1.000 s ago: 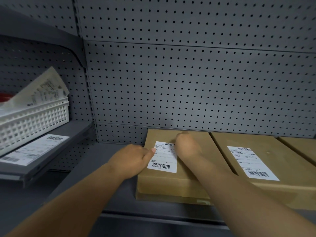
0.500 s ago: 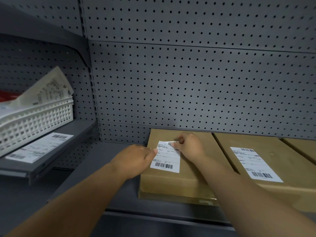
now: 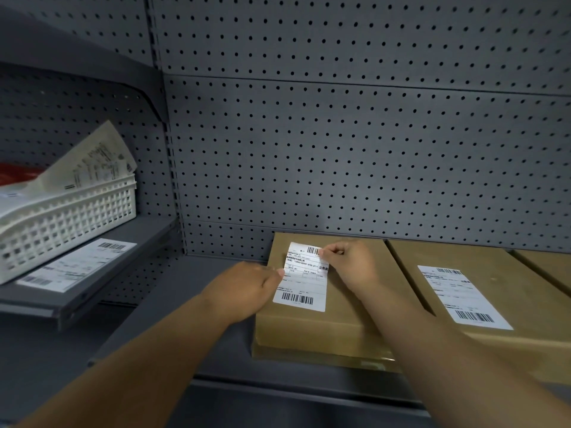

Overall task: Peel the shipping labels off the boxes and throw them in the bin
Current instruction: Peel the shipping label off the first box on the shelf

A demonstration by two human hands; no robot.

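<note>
A flat brown cardboard box (image 3: 327, 319) lies on the grey metal shelf (image 3: 191, 291), its far edge against the grey perforated back panel (image 3: 340, 149). On its top sits a white rectangular shipping label with black barcodes (image 3: 304, 278). The right hand (image 3: 350, 264) pinches the label's far right corner between thumb and forefinger, the fingers closed on the paper; the upper part of the label looks lifted and creased. The left hand (image 3: 247, 288), at 9 o'clock of the label, rests on the box's left edge with its thumb tip touching the label's left side; its other fingers are curled under and whether they grip anything cannot be told. Just beside the box at 3 o'clock lies a second brown cardboard box (image 3: 509, 288) bearing its own white label (image 3: 463, 296). Well apart at 9 o'clock, a white plastic lattice basket (image 3: 68, 220) holding loose paper labels (image 3: 92, 162) stands on a side shelf, with another label sheet (image 3: 77, 264) flat in front of it
</note>
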